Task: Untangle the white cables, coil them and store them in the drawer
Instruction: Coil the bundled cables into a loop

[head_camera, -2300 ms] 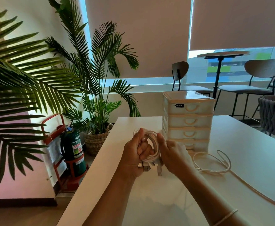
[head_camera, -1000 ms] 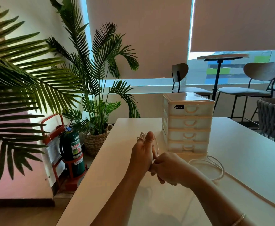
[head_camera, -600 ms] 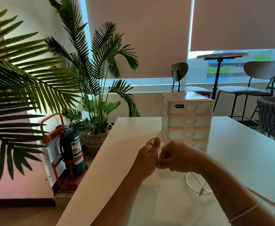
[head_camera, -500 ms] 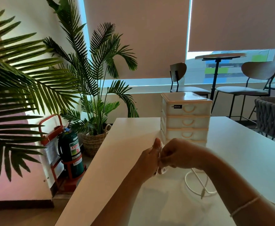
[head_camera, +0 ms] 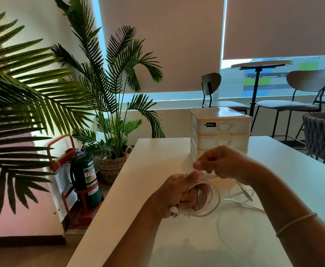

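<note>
1. Head view, lower centre: the left hand (head_camera: 179, 195) grips the coil of white cable (head_camera: 206, 199), loops hanging lower right of its fingers.
2. Just above, the right hand (head_camera: 221, 162) pinches the strand leading in — the nearer hand for the next wrap.
3. Loose cable tail (head_camera: 242, 204) trails right across the table (head_camera: 157, 170).
4. The drawer unit (head_camera: 220, 132) stands directly behind, drawers closed — nothing between.

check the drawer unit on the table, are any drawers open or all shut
The two visible drawers of the drawer unit are shut, their fronts flush with the frame. The right hand hides the lower ones, so cannot tell there.
</note>
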`<move>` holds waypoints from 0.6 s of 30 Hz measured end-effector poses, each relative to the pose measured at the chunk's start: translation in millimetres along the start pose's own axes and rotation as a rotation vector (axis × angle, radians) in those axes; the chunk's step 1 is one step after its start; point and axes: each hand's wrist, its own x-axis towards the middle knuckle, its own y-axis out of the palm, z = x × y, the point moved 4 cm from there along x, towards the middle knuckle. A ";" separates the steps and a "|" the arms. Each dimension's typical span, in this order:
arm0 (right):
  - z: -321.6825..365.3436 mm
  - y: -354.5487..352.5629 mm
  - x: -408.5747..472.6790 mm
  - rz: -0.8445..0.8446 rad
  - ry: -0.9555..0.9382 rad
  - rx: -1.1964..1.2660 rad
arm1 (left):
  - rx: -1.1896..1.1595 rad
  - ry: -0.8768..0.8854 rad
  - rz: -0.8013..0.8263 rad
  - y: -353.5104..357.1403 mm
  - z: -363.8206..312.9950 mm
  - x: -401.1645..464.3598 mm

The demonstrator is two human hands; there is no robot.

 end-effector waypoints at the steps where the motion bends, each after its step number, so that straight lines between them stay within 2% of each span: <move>1: -3.3 -5.5 -0.5 -0.021 0.007 0.022 | -0.039 0.012 0.005 -1.9 -2.7 -0.8; 5: -16.6 -26.7 -7.7 -0.036 0.052 0.118 | -0.131 0.028 0.016 -6.2 -6.1 -1.6; 10: -30.7 -29.4 -9.3 -0.031 0.190 -0.016 | -0.183 0.039 -0.022 -12.6 -6.1 0.4; 18: -42.6 -23.2 -9.7 0.163 0.276 -0.047 | -0.320 0.166 -0.492 -40.1 -15.7 -14.8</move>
